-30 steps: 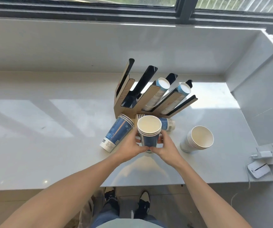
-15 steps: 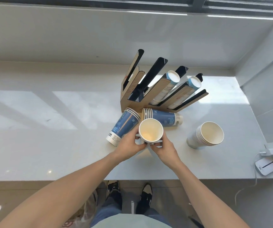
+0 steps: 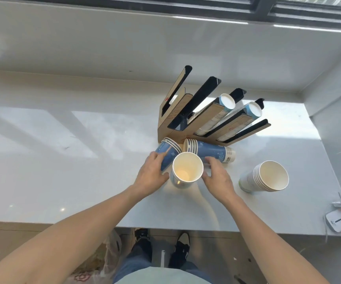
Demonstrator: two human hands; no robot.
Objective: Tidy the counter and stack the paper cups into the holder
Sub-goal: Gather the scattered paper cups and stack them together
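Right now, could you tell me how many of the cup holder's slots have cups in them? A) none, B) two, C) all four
B: the cup holder shows cup stacks in its two right-hand slots, one ending at and one at, while the two left slots look empty.

Your left hand [image 3: 152, 177] and right hand [image 3: 216, 177] flank the upright cup [image 3: 187, 170], fingers spread | two blue stacks [image 3: 208, 151] lie before the holder [image 3: 204, 117] | white stack [image 3: 268, 177] leans right on counter [image 3: 63, 160]

bare forearms, jeans [image 3: 140, 257], black-white sneakers [image 3: 180, 249]
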